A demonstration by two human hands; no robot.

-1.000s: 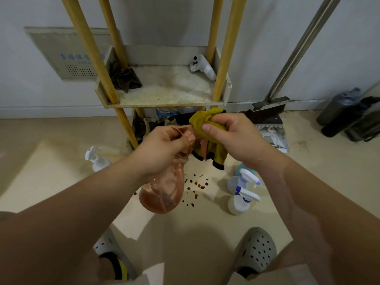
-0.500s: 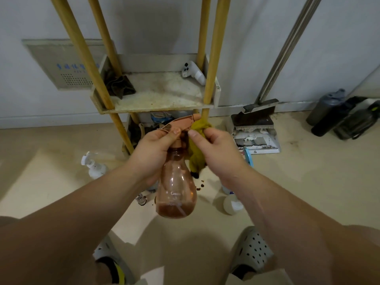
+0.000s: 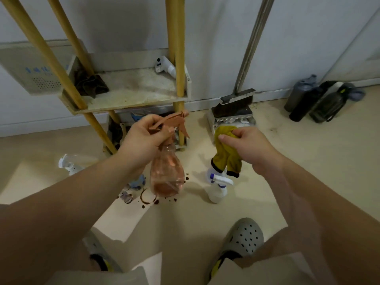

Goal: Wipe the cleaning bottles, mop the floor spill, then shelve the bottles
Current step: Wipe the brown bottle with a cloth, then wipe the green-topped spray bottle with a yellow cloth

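Note:
My left hand [image 3: 141, 138] grips the neck of a clear pink spray bottle [image 3: 167, 173], which hangs upright above the floor. My right hand [image 3: 249, 147] holds a bunched yellow cloth [image 3: 225, 155] a short way to the right, apart from the bottle. Brown spill drops and a ring stain [image 3: 148, 197] mark the floor under the pink bottle. A white spray bottle with a blue trigger [image 3: 217, 188] stands below the cloth. Another white bottle [image 3: 67, 164] stands at the left. A bluish bottle [image 3: 137, 181] peeks out behind my left forearm.
A wooden-legged shelf [image 3: 131, 93] stands against the wall, with a dark rag [image 3: 90, 85] and a white spray head [image 3: 165, 66] on it. A mop with its base [image 3: 232, 112] leans at the right. Dark flasks [image 3: 314, 99] lie by the wall. My grey shoes [image 3: 244, 237] are below.
My right hand has pulled the yellow cloth off the pink bottle's trigger and moved right. The bottle has swung from tilted to upright in my left hand.

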